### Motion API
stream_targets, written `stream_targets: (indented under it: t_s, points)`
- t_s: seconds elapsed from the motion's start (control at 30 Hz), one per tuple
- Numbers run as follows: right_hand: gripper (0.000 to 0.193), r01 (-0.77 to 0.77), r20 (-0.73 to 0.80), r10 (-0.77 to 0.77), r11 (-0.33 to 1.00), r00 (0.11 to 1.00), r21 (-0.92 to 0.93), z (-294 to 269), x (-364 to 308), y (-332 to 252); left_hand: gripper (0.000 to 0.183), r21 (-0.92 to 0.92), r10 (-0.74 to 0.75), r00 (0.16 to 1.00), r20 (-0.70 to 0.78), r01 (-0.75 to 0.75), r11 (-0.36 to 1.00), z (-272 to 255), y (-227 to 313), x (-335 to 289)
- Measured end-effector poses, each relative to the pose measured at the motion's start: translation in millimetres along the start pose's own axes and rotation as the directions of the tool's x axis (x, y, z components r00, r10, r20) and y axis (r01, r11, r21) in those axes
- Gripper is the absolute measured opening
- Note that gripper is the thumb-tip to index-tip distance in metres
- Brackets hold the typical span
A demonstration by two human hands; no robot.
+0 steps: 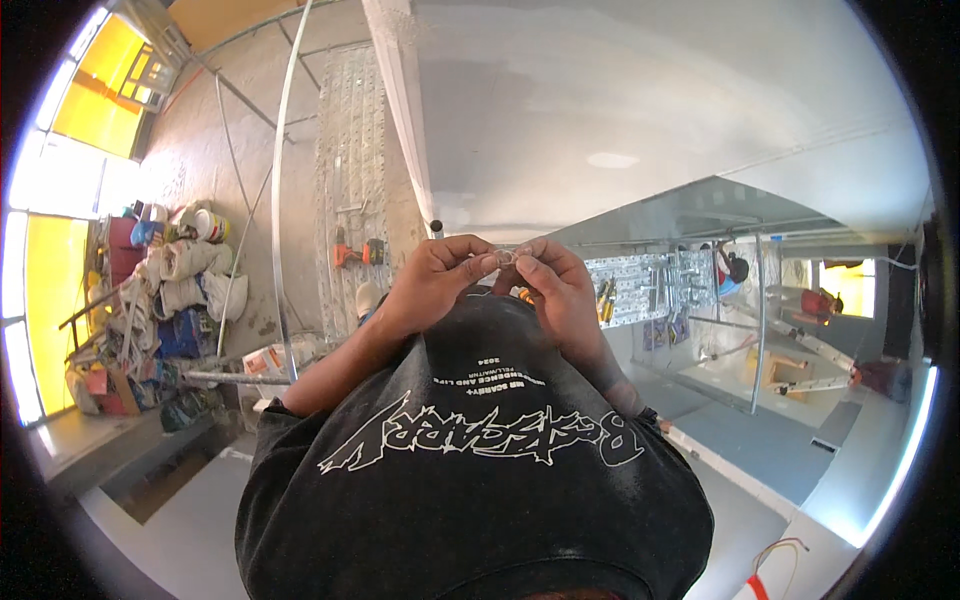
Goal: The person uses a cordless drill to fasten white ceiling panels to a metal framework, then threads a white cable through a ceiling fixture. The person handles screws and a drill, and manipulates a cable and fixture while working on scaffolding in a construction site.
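Note:
My left hand (435,278) and my right hand (558,285) are raised together in front of my chest, fingertips meeting. Between the thumbs and forefingers of both hands sits a small pale ring-like piece (506,258); it is too small to tell exactly what it is. Below the hands my black T-shirt (470,480) with white print fills the lower middle of the view. Both forearms rise from it toward the hands.
An orange power drill (357,252) lies on a long perforated metal panel (350,150). Sacks and bags (185,270) are heaped at the left. At the right, a perforated board with tools (640,285), a ladder (815,350) and a person in red (733,266).

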State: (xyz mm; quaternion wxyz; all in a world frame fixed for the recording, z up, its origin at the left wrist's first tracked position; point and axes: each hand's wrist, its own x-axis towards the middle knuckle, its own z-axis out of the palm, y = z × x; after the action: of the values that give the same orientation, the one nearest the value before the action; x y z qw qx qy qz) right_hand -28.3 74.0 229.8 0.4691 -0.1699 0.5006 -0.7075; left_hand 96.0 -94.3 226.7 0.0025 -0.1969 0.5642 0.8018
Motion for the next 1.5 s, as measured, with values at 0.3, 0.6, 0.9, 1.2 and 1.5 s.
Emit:
stream_targets:
  t_s: [0.3, 0.6, 0.9, 1.2, 1.5]
  points:
    - [0.012, 0.024, 0.015, -0.022, 0.986, 1.000, -0.165, 14.9, 14.2, 4.1, 0.014, 0.464, 0.362, 0.925, -0.120, -0.270, 0.844, -11.8, -10.1, -9.1]
    - [0.015, 0.028, 0.027, -0.020, 0.931, 0.999, -0.364, 31.0, 31.0, 16.8, 0.018, 0.575, 0.252, 0.949, -0.192, -0.099, 0.812, -22.8, 14.4, -30.7]
    - [0.011, 0.367, 0.159, -0.365, 0.618, 0.917, -0.695, 50.3, 39.9, 21.7, 0.018, 0.506, 0.297, 0.914, -0.278, -0.123, 0.853, -36.9, 1.4, -39.3]
    - [0.013, 0.424, 0.232, -0.414, 0.468, 0.880, -0.775, 60.3, 41.2, 23.0, 0.020, 0.591, 0.355, 0.894, -0.275, -0.134, 0.796, -36.3, 9.8, -48.1]
    - [0.015, 0.480, 0.309, -0.407, 0.438, 0.860, -0.760, 61.9, 41.7, 20.6, 0.021, 0.433, 0.288, 0.894, -0.343, -0.122, 0.893, -39.5, 3.6, -52.8]
